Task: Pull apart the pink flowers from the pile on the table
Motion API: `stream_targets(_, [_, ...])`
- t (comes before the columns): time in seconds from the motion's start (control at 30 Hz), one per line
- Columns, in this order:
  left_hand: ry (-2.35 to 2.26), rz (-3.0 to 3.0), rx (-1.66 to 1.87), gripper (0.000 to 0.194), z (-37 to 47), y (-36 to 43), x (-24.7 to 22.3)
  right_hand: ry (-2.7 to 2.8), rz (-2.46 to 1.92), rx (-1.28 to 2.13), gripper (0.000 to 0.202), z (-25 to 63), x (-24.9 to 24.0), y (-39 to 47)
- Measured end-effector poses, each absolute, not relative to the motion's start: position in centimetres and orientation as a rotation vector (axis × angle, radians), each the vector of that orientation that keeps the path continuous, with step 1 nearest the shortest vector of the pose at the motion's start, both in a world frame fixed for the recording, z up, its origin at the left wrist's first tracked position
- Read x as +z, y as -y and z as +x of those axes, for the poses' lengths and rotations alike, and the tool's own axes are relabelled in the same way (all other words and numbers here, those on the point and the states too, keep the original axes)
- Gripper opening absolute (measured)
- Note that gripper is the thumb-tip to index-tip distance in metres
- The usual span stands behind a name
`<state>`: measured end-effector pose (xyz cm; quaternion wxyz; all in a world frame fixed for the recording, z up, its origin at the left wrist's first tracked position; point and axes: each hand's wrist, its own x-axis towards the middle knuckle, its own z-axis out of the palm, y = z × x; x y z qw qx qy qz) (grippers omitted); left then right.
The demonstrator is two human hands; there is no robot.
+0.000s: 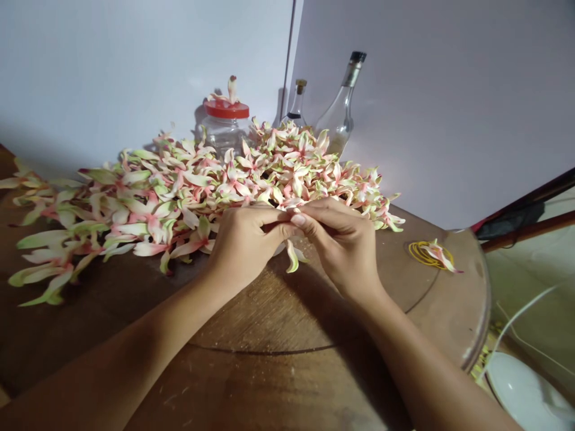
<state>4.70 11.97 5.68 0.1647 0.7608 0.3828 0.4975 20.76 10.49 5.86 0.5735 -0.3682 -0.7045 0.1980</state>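
Observation:
My left hand (242,242) and my right hand (348,245) meet fingertip to fingertip over the wooden table, both closed in a pinch. Beneath the joined fingers, the pale petals of a pink-and-green flower (293,257) hang out, curling to green at the tip. The fingers cover the rest of this flower, and the exact spot being pinched is hidden. Just beyond my hands spreads a large heap of similar flowers (153,209), pink at the centre with cream and greenish petals.
Behind the heap stand a clear jar (224,129) with a red lid and a flower on top, a small corked bottle (296,108) and a tall leaning bottle (341,114). Yellow coiled rings (420,254) with a flower lie at right on the round wooden table (269,389).

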Motion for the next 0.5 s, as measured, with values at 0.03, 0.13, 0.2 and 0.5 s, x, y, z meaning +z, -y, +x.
stream_targets(0.03, [-1.074, 2.115, 1.401, 0.017, 4.69, -12.1, 5.64, 1.618, -0.873, 0.525, 0.009, 20.86, 5.79, -10.73])
stream_targets(0.13, [-1.014, 1.963, 1.375, 0.014, 4.68, -12.52, 5.42, 1.481, -0.905, 0.713, 0.019, 20.97, 5.65, -11.19])
stream_targets(0.2, [-0.967, 1.855, 1.404, 0.027, 4.73, -12.74, 5.21, 1.422, -0.896, 0.803, 0.018, 20.84, 5.66, -11.24])
stream_targets(0.5, [-0.793, 1.826, 1.472, 0.014, 4.79, -12.76, 4.97, 1.338, -0.802, 0.881, 0.014, 20.73, 5.64, -11.38])
